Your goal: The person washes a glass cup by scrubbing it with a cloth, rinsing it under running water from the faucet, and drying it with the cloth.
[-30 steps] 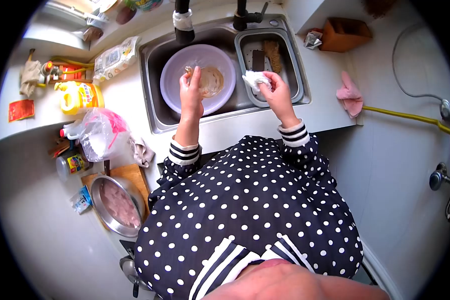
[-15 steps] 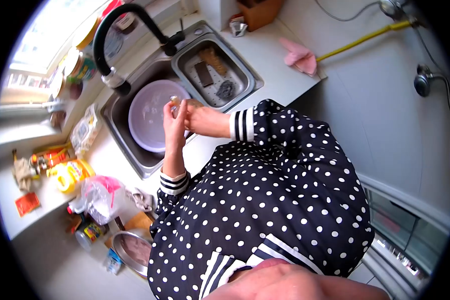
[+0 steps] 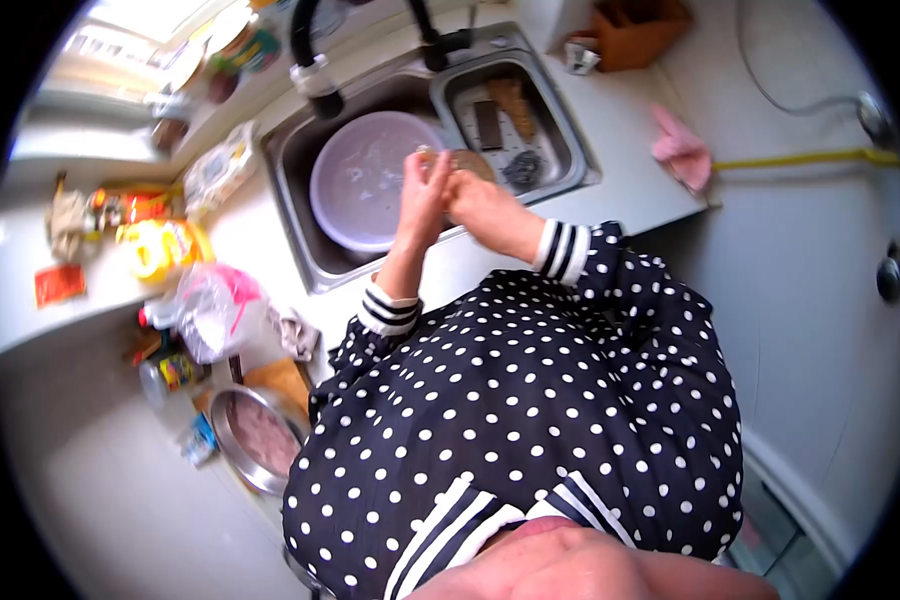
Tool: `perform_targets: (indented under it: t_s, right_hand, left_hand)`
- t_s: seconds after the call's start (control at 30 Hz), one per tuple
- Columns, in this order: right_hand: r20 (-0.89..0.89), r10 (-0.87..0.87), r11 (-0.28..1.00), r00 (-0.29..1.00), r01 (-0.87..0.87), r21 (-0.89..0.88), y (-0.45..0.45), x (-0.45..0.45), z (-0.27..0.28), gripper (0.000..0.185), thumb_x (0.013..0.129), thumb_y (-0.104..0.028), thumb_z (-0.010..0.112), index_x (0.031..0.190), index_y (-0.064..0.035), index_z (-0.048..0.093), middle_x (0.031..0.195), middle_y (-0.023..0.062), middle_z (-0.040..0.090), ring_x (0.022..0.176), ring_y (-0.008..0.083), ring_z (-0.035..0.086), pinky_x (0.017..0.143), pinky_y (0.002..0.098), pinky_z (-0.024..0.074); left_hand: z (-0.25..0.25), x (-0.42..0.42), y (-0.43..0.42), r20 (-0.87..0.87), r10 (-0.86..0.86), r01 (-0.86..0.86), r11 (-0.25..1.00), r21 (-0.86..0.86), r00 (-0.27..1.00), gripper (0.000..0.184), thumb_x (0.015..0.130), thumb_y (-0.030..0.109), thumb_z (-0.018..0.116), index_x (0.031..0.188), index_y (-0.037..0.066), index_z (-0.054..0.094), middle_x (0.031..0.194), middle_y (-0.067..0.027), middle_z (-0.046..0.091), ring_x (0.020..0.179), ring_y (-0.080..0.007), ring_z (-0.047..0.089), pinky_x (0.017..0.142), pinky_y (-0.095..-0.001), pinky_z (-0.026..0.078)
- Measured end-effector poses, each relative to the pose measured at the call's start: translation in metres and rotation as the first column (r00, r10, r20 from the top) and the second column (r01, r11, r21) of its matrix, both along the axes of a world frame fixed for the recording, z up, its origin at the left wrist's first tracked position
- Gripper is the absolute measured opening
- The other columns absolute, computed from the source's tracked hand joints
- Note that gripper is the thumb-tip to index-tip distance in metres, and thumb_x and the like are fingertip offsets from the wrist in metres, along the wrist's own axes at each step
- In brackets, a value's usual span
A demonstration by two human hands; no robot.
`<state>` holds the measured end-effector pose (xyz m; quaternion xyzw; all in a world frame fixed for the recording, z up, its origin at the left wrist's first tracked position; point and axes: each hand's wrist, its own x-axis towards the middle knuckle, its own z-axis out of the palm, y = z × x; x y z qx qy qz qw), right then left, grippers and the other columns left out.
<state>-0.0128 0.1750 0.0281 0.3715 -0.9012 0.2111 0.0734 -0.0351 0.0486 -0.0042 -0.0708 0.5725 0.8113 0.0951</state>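
Head view: above the right edge of the lavender basin [image 3: 362, 165] in the sink [image 3: 295, 185], a brownish round item [image 3: 473, 163] was held between the left hand [image 3: 426, 200] and the right hand [image 3: 488, 208], partly hidden by them. The left fingers were curled partway around it; how far the right fingers were closed could not be told. A dark scouring pad [image 3: 522, 170] was seen in the drainer tray [image 3: 562, 160] just beside.

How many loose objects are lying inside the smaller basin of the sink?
3: a tan fibrous piece at the far side, a dark rectangular pad left of it, and a dark wiry scourer nearer the person. The right hand may hide others.
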Motion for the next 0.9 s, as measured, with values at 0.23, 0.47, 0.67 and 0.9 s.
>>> perform_targets:
  t_s: [0.23,0.47,0.67,0.9]
  right_hand:
    - [0.010,0.180,0.983,0.984,-0.181,0.027,0.005,-0.012,0.003,0.015,0.069,-0.006,0.055,0.080,-0.0049,0.063,0.079,0.0093,0.060,0.080,0.0246,0.057,0.069,0.0344,0.0478]
    - [0.077,0.274,0.959,0.959,-0.278,0.049,-0.025,-0.002,0.001,0.021,0.065,0.001,0.054,0.085,-0.0029,0.061,0.081,0.0100,0.059,0.081,0.0254,0.057,0.069,0.0349,0.0474]
    - [0.114,0.413,0.905,0.904,-0.421,0.065,-0.055,0.002,-0.001,0.018,0.065,0.003,0.054,0.082,-0.0009,0.059,0.082,0.0124,0.058,0.081,0.0275,0.056,0.068,0.0364,0.0472]
    - [0.101,0.550,0.831,0.829,-0.556,0.036,-0.082,0.011,0.002,0.016,0.066,0.003,0.053,0.081,-0.0026,0.058,0.079,0.0109,0.057,0.077,0.0268,0.056,0.064,0.0361,0.0464]
  left_hand:
    - [0.006,0.010,-0.003,0.175,0.060,-0.052,0.997,-0.052,0.983,0.047,0.084,0.038,0.058,0.112,0.004,0.042,0.100,-0.0082,0.049,0.093,-0.0148,0.049,0.076,-0.0292,0.043]
    - [0.005,0.033,-0.027,0.201,0.208,-0.199,0.978,-0.063,0.957,0.058,0.079,0.043,0.063,0.111,0.001,0.041,0.096,-0.0128,0.053,0.086,-0.0167,0.054,0.071,-0.0282,0.045]
    - [-0.006,0.056,-0.049,0.183,0.375,-0.365,0.927,-0.086,0.909,0.060,0.079,0.042,0.064,0.113,0.001,0.038,0.098,-0.0135,0.052,0.089,-0.0166,0.053,0.073,-0.0285,0.045]
    - [0.004,0.082,-0.072,0.253,0.482,-0.480,0.874,-0.074,0.839,0.057,0.080,0.043,0.062,0.112,0.003,0.037,0.096,-0.0117,0.052,0.085,-0.0144,0.054,0.067,-0.0271,0.047]
